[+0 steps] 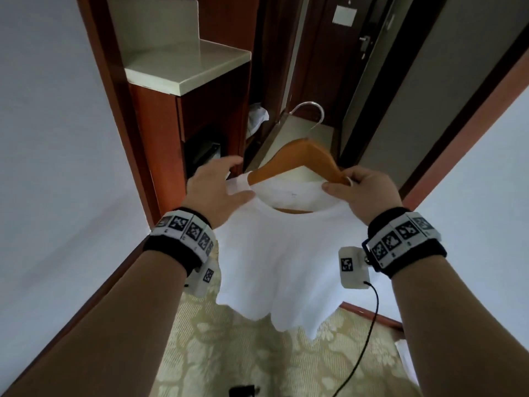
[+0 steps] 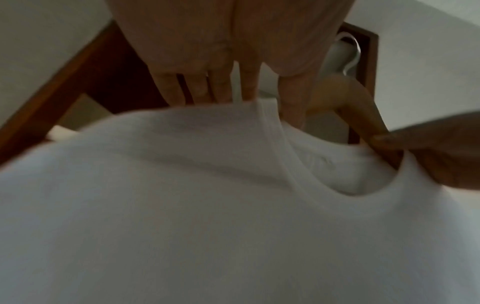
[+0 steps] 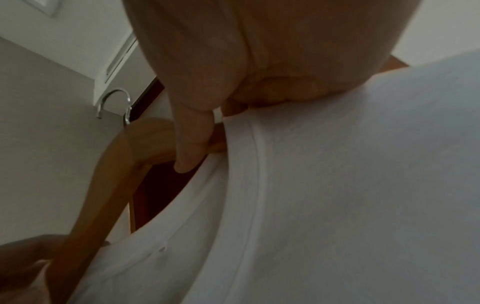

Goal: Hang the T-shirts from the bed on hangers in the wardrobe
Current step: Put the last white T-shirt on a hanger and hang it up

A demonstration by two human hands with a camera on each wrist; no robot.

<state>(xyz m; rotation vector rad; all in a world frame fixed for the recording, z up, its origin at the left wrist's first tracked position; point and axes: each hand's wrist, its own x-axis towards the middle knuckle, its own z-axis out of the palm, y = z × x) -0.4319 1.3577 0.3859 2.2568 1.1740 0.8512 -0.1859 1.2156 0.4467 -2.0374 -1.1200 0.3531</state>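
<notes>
1. I hold the white T-shirt (image 1: 286, 253) out in front of me, just short of the open wardrobe (image 1: 286, 81), and it drapes down from the wooden hanger (image 1: 300, 159).
2. My right hand (image 1: 369, 193) pinches the hanger's right arm together with the collar, thumb pressing the wood.
3. My left hand (image 1: 214, 193) lies on the shirt's left shoulder, fingers nearly straight, gripping nothing; from the left wrist view they reach over the fabric edge.
4. The hanger's left arm looks to be under the cloth and the right arm pokes out at the collar, so I judge the dressing half done.
5. The shirt is light, soft and floppy and will likely slide off smooth wood. Best grip: the collar seam, or the stiff hanger near its metal hook (image 1: 312, 113).
</notes>
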